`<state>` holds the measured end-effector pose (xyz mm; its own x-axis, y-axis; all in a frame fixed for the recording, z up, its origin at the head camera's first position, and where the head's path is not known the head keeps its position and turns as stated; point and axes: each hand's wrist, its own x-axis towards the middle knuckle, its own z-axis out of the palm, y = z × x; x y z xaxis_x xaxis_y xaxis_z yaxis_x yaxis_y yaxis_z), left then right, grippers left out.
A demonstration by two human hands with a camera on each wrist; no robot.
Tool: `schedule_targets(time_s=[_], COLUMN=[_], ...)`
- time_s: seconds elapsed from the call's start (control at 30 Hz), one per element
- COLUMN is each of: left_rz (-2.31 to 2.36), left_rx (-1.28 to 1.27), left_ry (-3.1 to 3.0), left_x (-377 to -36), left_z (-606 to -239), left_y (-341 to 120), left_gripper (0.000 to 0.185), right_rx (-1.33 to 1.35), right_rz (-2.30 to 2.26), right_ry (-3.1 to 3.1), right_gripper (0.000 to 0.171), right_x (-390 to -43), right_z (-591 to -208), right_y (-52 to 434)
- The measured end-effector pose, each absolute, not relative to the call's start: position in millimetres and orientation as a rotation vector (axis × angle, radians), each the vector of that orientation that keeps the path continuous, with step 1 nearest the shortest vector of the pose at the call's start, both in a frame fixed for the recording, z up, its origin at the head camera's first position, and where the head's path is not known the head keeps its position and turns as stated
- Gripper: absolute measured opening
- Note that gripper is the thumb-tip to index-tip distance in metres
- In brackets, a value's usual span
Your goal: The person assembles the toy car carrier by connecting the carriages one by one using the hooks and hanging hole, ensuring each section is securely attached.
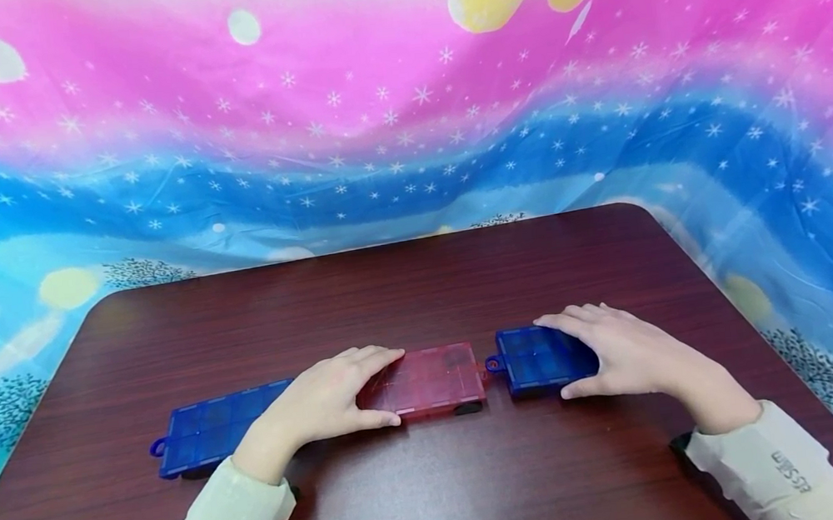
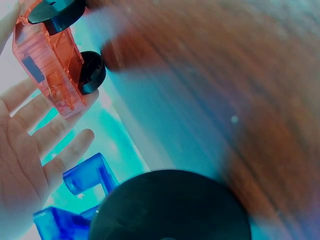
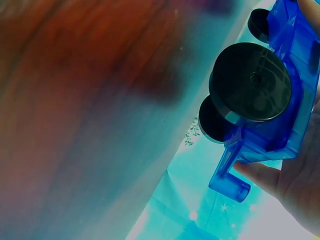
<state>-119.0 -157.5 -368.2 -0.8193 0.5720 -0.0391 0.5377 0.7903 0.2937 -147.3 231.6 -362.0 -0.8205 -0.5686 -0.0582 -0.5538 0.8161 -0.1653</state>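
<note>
My left hand [image 1: 324, 394] grips a see-through red toy car base [image 1: 435, 379] from its left end, thumb along the near side and fingers along the far side. A shorter see-through blue toy car base [image 1: 542, 357] stands to its right. My right hand [image 1: 640, 356] holds that one by its right end, thumb and fingers on opposite sides. Between the two, the blue ring coupling [image 1: 495, 364] meets the red car's coupling; whether they are linked I cannot tell. Black wheels [image 2: 92, 72] show under the red car in the left wrist view.
A longer blue toy car base [image 1: 214, 430] stands at the left, partly behind my left hand, with a ring [image 1: 157, 446] on its left end. Everything rests on a dark wooden table [image 1: 390, 296]. A patterned cloth [image 1: 374, 130] hangs behind and around it.
</note>
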Motion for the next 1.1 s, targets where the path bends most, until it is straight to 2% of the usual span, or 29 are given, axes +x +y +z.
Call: schedule_targets(time_s=[1.1], left_rz=[0.409], left_rx=[0.88], left_ry=[2.843], left_x=[-117.5], left_z=[-366.1], left_y=[-158.9], left_gripper=[0.08], right_rx=[-0.874], right_rz=[-0.149], right_ry=[2.867], right_gripper=[0.091], right_x=[-148.0], right_z=[-365.3], right_y=[230.7])
